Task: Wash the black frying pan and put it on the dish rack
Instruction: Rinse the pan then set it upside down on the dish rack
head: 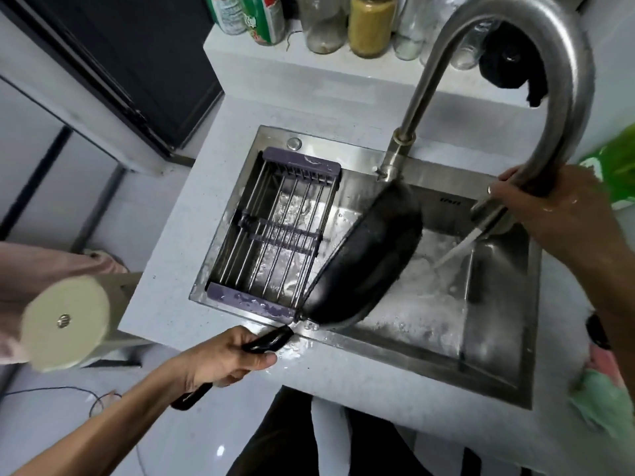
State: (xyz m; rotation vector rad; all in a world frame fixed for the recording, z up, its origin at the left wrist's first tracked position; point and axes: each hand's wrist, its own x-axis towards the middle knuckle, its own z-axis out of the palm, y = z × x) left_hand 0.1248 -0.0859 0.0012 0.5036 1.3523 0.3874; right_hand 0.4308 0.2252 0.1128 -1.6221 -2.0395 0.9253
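We are seeing the black frying pan point(364, 266) standing on edge in the sink point(498, 365), its rim lying against the dish rack point(275, 231) that is filling the sink's left part; open basin is lying to the right. Its handle is pointing toward the near bench point(165, 280) edge, long axis running diagonally. The left hand point(223, 359) is gripping the handle; the right hand point(556, 214) seems to be curling its fingers around the faucet point(536, 97) spout.

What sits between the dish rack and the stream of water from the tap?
The black frying pan, tilted on edge in the sink, stands between the dish rack and the water stream, head view.
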